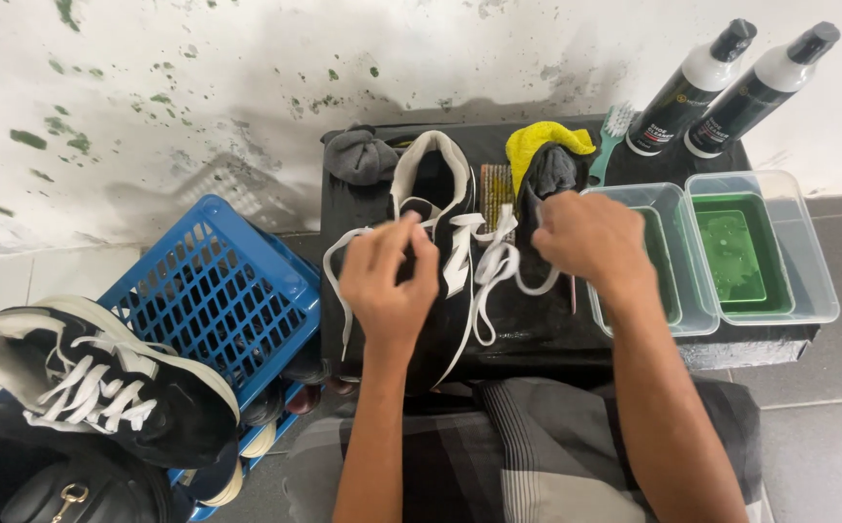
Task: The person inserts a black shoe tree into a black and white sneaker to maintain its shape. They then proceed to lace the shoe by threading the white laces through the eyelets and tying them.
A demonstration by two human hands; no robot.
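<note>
A black sneaker [435,179] with a white collar lies on a black work surface [537,324], its white laces [484,266] loose and trailing. My left hand [392,281] pinches one lace end over the shoe's tongue. My right hand [590,237] grips the other lace end to the right of the shoe, beside a dark grey cloth [547,174]. Both hands hover just above the shoe.
A blue plastic crate [222,291] stands at left with another black sneaker [101,387] on its edge. Two clear tubs [765,242] of green liquid sit at right, two black-and-white bottles [721,82] behind them. A yellow cloth [537,140], a teal brush [610,136] and a grey sock [363,155] lie at the back.
</note>
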